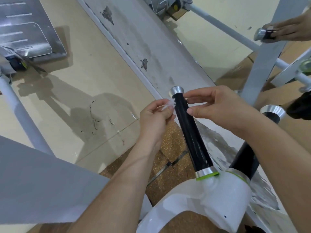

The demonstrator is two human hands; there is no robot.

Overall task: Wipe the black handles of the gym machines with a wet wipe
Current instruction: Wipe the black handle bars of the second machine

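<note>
Two grips: both at the capped top of the handle (190, 132), probably readying a first stroke.
Left grip (154, 115): just left of the handle, pinching the wipe (169, 105).
Wipe: small and bunched, touching the handle's left edge.
Right grip (217, 106): fingers bent, tips at the handle's right edge; pinching or only steadying, I cannot tell.
Second handle (271, 116): right of the handle, untouched.
</note>
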